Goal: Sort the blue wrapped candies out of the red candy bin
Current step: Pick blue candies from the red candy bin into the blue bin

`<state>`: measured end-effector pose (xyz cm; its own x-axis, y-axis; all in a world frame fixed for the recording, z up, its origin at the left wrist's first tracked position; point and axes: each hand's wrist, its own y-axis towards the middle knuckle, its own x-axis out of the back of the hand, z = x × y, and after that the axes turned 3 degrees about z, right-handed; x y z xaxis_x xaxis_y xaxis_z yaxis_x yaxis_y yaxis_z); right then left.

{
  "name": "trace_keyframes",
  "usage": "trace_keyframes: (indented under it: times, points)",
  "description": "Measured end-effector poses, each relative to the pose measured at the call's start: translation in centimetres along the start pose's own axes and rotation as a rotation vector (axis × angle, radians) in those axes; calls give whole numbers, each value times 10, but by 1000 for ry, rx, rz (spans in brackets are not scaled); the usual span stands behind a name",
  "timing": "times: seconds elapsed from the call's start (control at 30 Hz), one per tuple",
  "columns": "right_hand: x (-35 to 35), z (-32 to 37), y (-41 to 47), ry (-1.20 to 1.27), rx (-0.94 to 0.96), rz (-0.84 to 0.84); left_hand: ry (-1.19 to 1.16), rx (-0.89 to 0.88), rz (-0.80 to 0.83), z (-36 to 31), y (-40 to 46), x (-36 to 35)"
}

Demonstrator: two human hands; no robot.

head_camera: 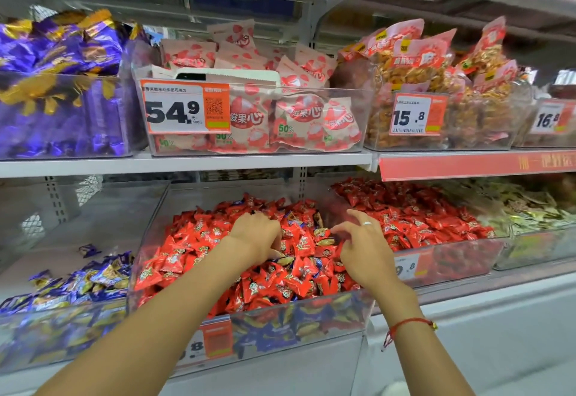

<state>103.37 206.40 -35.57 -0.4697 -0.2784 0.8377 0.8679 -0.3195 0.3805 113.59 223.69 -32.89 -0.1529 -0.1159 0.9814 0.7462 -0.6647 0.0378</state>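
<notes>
Blue wrapped candies (294, 218) lie scattered among the red candies (199, 236) in the clear red candy bin (162, 217) at the lower centre of the frame, and more blue wrappers show through its front wall near the bottom. Both hands reach into this bin. The left hand (257, 235) is knuckles-up with its fingers curled down into the pile; they seem to pinch a blue-and-gold candy (285, 261) under the hand, though the grasp is mostly hidden. The right hand (363, 247), wearing a ring, hovers just over the heap with fingers spread and lightly bent, holding nothing; a red string bracelet (408, 324) circles its wrist. An orange price tag (216, 338) hangs on the bin's front. At lower left a neighbouring bin (62, 327) holds blue candies only. To the right a second bin of red candies (414, 217) stands beside one of pale green packets (526, 211). On the upper shelf (187, 163) are purple-and-gold sweets (62, 49) at left, pink strawberry packs (299, 115) behind a 54.9 tag (184, 110), and bagged golden snacks (414, 65) at right.
</notes>
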Motion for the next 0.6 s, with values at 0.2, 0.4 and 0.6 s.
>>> trace_keyframes:
  times: [0.2,0.4,0.6]
  points:
    - [-3,24,1,24,87,-213,-370,67,-492,8,-46,2]
    - [-32,67,3,-19,137,420,-774,136,-479,27,-92,-13]
    - [-27,66,2,21,29,173,-877,111,-356,29,-94,0]
